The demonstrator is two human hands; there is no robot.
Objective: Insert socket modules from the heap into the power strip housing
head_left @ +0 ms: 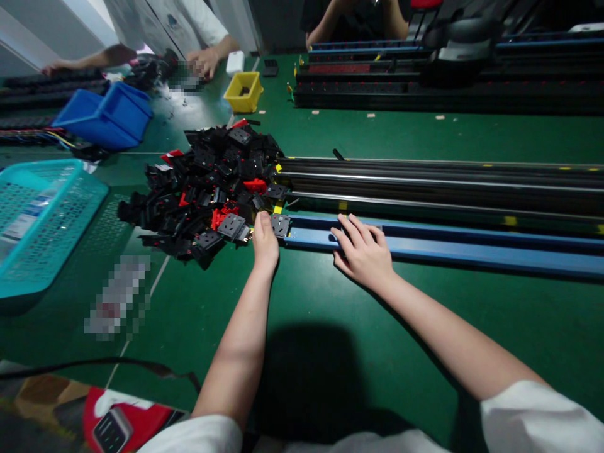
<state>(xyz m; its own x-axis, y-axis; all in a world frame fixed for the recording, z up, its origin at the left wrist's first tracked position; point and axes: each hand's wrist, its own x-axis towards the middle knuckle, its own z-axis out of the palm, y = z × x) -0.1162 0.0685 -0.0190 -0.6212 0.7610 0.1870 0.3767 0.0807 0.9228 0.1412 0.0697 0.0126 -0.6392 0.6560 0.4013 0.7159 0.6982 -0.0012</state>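
My left hand (265,244) is closed, thumb up, at the left end of a long blue channel rail (453,248). It grips a black socket module (281,225) at the rail's open end; most of its fingers are hidden. Across the rail lies my right hand (364,253), with its fingers over the far side and its thumb by the near edge, holding the rail. A heap of black socket modules (226,157), with several red ones (225,217) among them, spreads to the left of the rail's end.
Dark rails (425,179) lie behind the blue one. At left stand a turquoise basket (70,207) and blue bins (106,116); farther back is a yellow bin (244,91). Two other people work across the green table (302,352). More rails (358,94) lie at the back right.
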